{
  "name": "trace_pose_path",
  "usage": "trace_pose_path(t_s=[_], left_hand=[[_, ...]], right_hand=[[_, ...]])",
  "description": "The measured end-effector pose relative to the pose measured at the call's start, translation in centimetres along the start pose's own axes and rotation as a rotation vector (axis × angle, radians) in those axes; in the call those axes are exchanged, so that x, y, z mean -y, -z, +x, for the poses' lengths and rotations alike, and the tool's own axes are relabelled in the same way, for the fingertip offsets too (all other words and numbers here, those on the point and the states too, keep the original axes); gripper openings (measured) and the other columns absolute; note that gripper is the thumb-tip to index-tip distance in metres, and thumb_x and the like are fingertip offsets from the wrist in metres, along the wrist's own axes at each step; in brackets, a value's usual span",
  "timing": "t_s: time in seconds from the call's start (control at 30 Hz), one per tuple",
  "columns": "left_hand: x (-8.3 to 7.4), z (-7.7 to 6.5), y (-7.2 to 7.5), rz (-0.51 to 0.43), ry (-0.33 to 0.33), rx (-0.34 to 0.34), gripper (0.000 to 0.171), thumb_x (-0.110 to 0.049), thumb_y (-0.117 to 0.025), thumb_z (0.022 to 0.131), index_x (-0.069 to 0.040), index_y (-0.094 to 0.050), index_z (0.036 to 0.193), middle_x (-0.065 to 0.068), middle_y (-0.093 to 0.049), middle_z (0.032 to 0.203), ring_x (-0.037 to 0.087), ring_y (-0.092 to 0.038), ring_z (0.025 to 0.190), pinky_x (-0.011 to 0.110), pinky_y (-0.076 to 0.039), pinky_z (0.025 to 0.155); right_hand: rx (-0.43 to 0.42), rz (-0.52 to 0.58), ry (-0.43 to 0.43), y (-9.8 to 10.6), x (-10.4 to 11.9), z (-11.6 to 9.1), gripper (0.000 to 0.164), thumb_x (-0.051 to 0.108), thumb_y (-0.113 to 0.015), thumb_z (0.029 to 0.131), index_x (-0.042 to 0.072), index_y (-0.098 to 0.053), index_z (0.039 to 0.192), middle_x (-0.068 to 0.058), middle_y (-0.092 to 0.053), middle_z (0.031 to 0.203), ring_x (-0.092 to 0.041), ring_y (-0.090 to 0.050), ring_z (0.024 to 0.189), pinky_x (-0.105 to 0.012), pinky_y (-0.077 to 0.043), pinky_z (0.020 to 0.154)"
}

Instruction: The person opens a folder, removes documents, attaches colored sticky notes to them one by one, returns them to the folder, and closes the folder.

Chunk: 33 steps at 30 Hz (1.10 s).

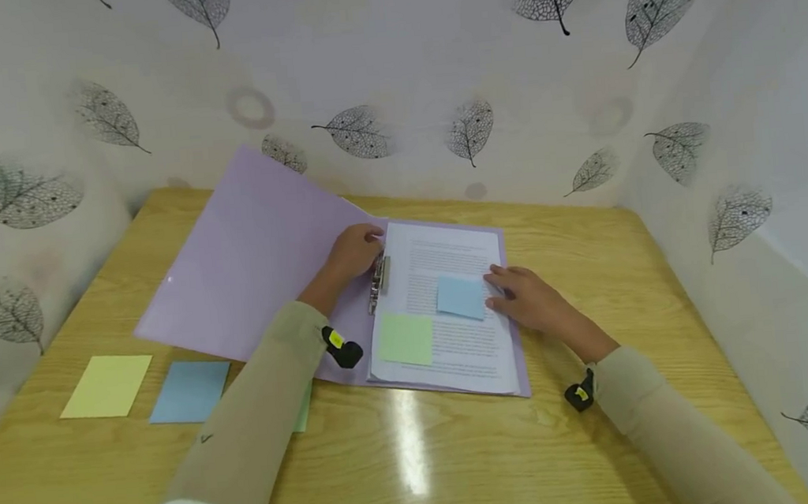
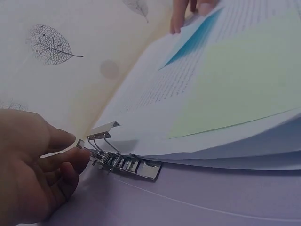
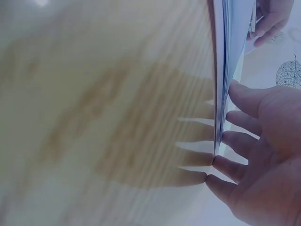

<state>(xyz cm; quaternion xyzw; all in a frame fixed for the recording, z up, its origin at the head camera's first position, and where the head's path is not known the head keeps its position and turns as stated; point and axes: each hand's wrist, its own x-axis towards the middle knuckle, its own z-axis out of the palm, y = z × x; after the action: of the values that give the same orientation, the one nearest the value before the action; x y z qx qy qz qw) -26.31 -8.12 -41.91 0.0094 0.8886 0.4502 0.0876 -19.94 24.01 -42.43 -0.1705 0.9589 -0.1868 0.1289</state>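
A purple folder (image 1: 232, 242) lies spread on the table, its cover to the left. Inside it is a stack of printed paper (image 1: 461, 251) bearing a blue sticky note (image 1: 460, 297) and a green sticky note (image 1: 406, 339). At the folder's spine is a metal lever clip (image 2: 134, 165), its flap raised over the paper's edge. My left hand (image 1: 355, 249) holds the clip's end between curled fingers and thumb. My right hand (image 1: 525, 298) rests its spread fingertips along the right edge of the stack, near the blue note.
On the wooden table (image 1: 477, 460), left of my left forearm, lie a yellow sticky note (image 1: 106, 386) and another blue one (image 1: 190, 391). A further green note (image 1: 304, 412) shows partly beneath the forearm. Leaf-patterned walls (image 1: 389, 63) border the table's back and sides.
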Motion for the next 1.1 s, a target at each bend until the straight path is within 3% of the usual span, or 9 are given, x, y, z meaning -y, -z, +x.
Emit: trace_pose_path(t_s=[0.23,0.43,0.63,0.8,1.1], left_hand=[[0.3,-1.2,0.1,-0.114,-0.025,-0.045,0.032,-0.021,-0.053,0.105,-0.006,-0.063,0.132,0.011,-0.066,0.114,0.022,-0.063,0.088,0.031,-0.051,0.075],[0.6,-3.3,0.4,-0.196,-0.05,-0.071,0.029,-0.026,-0.056,0.105,-0.008,-0.065,0.125,0.008,-0.067,0.11,0.022,-0.064,0.093,0.033,-0.056,0.076],[1.1,-5.6,0.7,-0.175,-0.109,-0.055,0.027,-0.027,-0.059,0.104,-0.008,-0.068,0.121,0.007,-0.068,0.108,0.022,-0.066,0.091,0.034,-0.058,0.079],[1.9,-7.1,0.7,-0.162,-0.127,-0.03,0.029,-0.031,-0.061,0.102,-0.009,-0.071,0.118,0.008,-0.07,0.103,0.021,-0.066,0.082,0.032,-0.055,0.074],[2.9,-7.6,0.7,-0.222,-0.108,0.017,0.031,-0.03,-0.063,0.101,-0.008,-0.071,0.12,0.011,-0.071,0.101,0.021,-0.064,0.078,0.032,-0.054,0.069]], right_hand=[[0.008,-0.026,-0.008,0.3,0.4,0.0,0.058,0.033,-0.058,0.103,0.008,-0.043,0.152,-0.012,-0.029,0.165,-0.042,-0.023,0.151,-0.064,-0.024,0.118],[0.011,-0.03,-0.009,0.3,0.3,-0.1,0.057,0.033,-0.058,0.103,0.008,-0.043,0.152,-0.012,-0.029,0.165,-0.041,-0.024,0.151,-0.064,-0.025,0.118],[0.007,-0.033,-0.004,0.3,0.4,-0.1,0.057,0.033,-0.058,0.103,0.007,-0.044,0.152,-0.013,-0.029,0.164,-0.043,-0.023,0.15,-0.065,-0.025,0.117],[0.009,-0.033,0.002,0.3,0.4,-0.2,0.057,0.032,-0.058,0.103,0.007,-0.043,0.152,-0.013,-0.028,0.165,-0.042,-0.023,0.151,-0.064,-0.024,0.118],[0.015,-0.027,-0.003,0.3,0.4,-0.2,0.057,0.031,-0.057,0.103,0.008,-0.042,0.153,-0.014,-0.027,0.165,-0.042,-0.022,0.151,-0.063,-0.023,0.118]])
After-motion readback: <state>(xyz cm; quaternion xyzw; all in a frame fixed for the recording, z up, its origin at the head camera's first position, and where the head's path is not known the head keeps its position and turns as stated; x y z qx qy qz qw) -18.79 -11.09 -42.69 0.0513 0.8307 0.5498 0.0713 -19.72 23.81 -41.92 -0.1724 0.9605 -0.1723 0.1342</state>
